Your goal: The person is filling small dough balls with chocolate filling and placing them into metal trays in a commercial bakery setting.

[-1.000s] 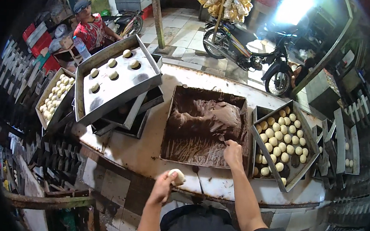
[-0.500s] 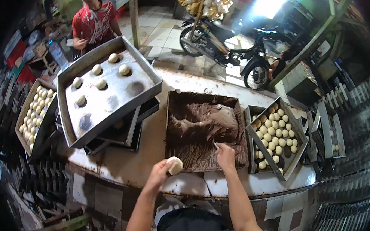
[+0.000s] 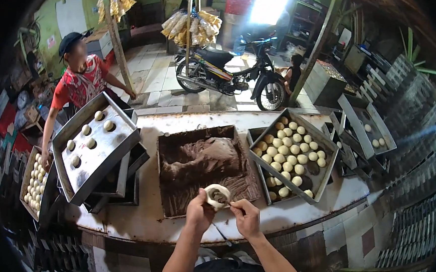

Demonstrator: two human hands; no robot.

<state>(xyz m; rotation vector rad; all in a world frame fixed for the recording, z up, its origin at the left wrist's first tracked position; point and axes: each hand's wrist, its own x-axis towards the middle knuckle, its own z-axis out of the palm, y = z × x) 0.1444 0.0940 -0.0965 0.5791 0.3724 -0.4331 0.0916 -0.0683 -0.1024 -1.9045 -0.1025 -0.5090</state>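
Note:
My left hand [image 3: 200,214] holds a piece of pale dough [image 3: 211,191], opened into a shallow cup with brown filling [image 3: 219,196] in its middle. Close on its right, the fingers of my right hand [image 3: 246,220] are closed on a thin spreading tool, mostly hidden, its tip end at the dough's edge. Just beyond both hands lies a square metal tray [image 3: 159,157] of thick brown paste [image 3: 204,158], heaped at the far side and scraped thin at the near side.
On the right, a tray [image 3: 327,169] holds many dough balls. Stacked trays [image 3: 80,189] stand left, the top one tilted with several balls. A co-worker in red [image 3: 82,83] reaches to another ball-filled tray [image 3: 27,193]. A motorbike [image 3: 227,73] is parked beyond the white table [image 3: 153,119].
My right hand has come back from the paste to the dough in my left hand, which now carries brown filling. The view has shifted, and the co-worker's arm now reaches down to the left tray.

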